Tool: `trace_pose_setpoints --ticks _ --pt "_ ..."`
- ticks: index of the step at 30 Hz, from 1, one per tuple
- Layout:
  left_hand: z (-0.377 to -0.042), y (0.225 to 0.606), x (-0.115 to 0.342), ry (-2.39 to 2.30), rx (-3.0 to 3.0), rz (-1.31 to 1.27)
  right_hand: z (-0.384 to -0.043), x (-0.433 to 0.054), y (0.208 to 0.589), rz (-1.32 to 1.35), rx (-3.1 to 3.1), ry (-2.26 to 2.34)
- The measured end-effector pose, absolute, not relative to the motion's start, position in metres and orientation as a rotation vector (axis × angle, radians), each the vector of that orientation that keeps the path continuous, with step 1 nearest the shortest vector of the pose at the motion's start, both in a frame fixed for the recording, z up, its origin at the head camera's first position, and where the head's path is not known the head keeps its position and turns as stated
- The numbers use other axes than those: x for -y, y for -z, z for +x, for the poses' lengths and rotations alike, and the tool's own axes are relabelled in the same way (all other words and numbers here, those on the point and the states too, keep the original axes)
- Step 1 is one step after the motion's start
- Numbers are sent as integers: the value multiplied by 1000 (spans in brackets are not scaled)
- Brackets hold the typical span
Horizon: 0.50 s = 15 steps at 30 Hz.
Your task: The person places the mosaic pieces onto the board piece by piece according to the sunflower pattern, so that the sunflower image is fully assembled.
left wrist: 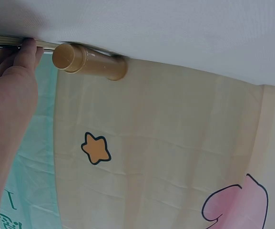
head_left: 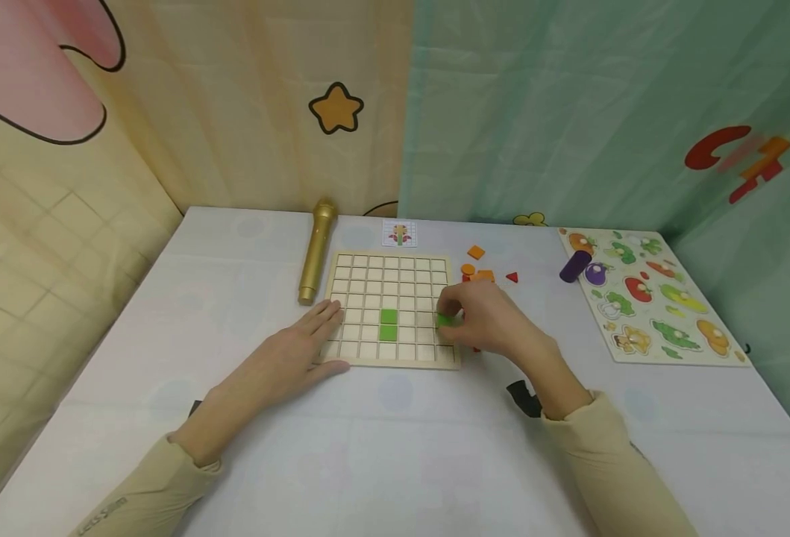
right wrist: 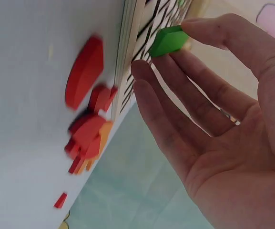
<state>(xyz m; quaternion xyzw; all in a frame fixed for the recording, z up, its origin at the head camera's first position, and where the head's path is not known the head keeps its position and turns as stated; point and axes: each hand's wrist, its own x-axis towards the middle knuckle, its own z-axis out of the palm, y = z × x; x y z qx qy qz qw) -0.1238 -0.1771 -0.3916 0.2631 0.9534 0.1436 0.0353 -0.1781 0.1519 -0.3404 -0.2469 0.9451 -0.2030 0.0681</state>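
Observation:
My left hand [head_left: 292, 350] rests with extended fingers on the left edge of a wooden grid board [head_left: 374, 286]. Over the board's right side, my right hand [head_left: 487, 317] pinches a green tile [right wrist: 168, 40] between thumb and fingertips. In the right wrist view that tile is tilted above the grid, with the other fingers loosely spread. Two green square tiles, an upper one [head_left: 389, 316] and a lower one [head_left: 388, 333], lie in neighbouring cells of one column. Part of the held tile is hidden by my fingers in the head view.
Red pieces [right wrist: 85, 138] and orange pieces [head_left: 476, 252] lie right of the board. Behind it is a small pattern card [head_left: 399, 233]. A gold microphone-shaped object [head_left: 315, 253] lies left. At right, a dark purple cylinder [head_left: 575, 266] touches a vegetable puzzle board [head_left: 643, 347].

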Motion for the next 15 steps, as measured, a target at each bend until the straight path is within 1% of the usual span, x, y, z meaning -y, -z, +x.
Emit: trace_pose_setpoints --ticks 6,15 --pt "-123 391 176 -439 -2935 809 -165 -128 347 -794 -2856 609" --pt "-123 390 176 -443 -2934 814 -152 -104 356 -942 -2869 649"
